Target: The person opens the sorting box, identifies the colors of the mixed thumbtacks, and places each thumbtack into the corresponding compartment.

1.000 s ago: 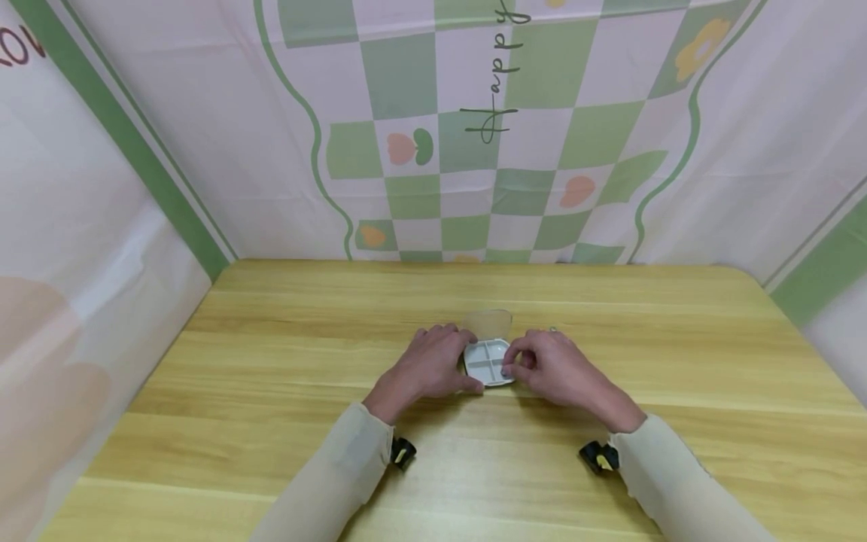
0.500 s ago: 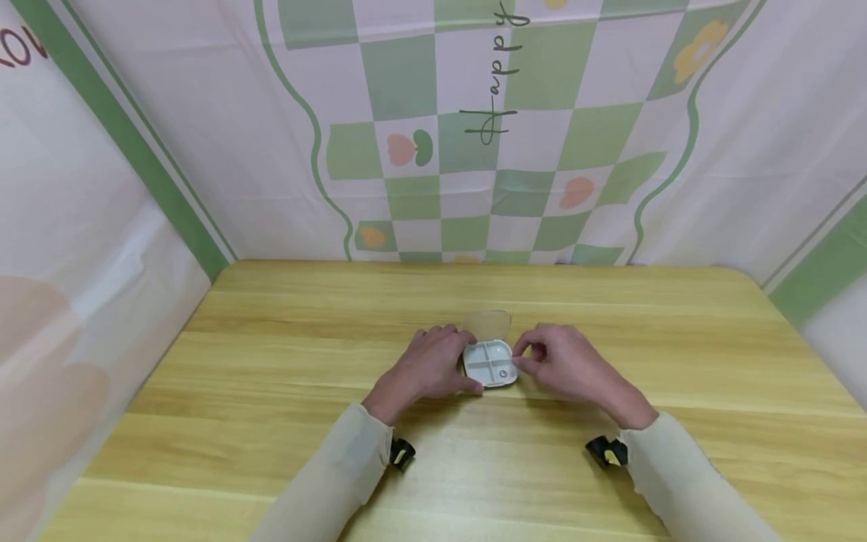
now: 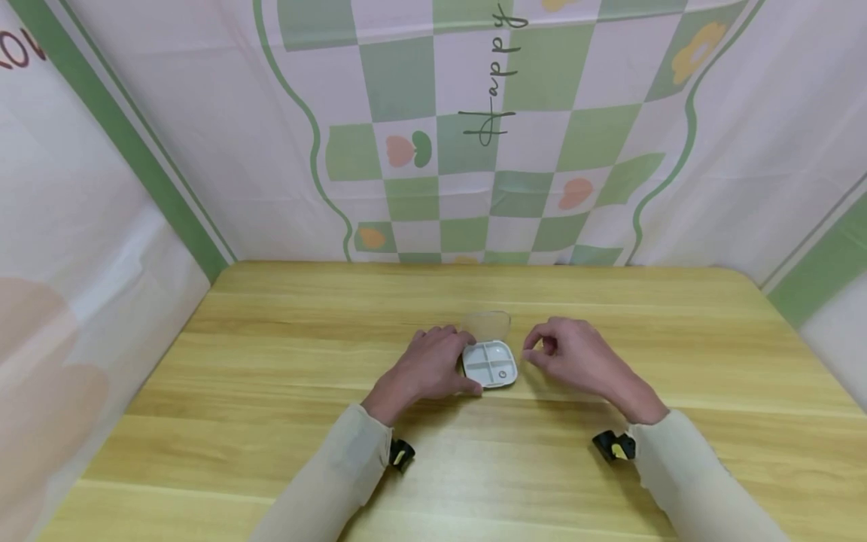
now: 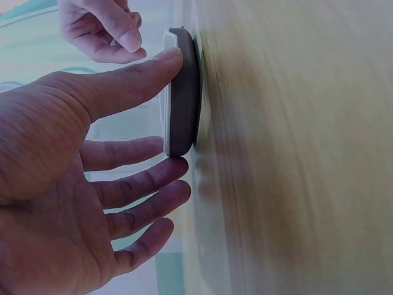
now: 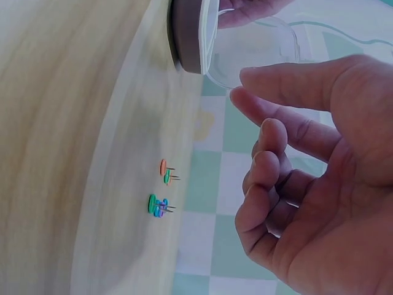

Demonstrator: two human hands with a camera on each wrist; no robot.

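A small pill box with a white divided inside and a dark outer shell lies on the table, its clear lid swung back. One small round piece, like a thumbtack, sits in its near right compartment. My left hand holds the box from the left, thumb on the near side and fingers at the far side. Just right of the box is my right hand, thumb and index tips close together, other fingers loosely curled. Nothing shows between them in the right wrist view.
Several coloured thumbtacks lie points up on the wooden table, seen in the right wrist view and hidden behind the right hand in the head view. A patterned cloth hangs behind the table's far edge.
My right hand has drawn back from the box to the right, uncovering the small round piece in the near right compartment. The left hand and box have stayed put.
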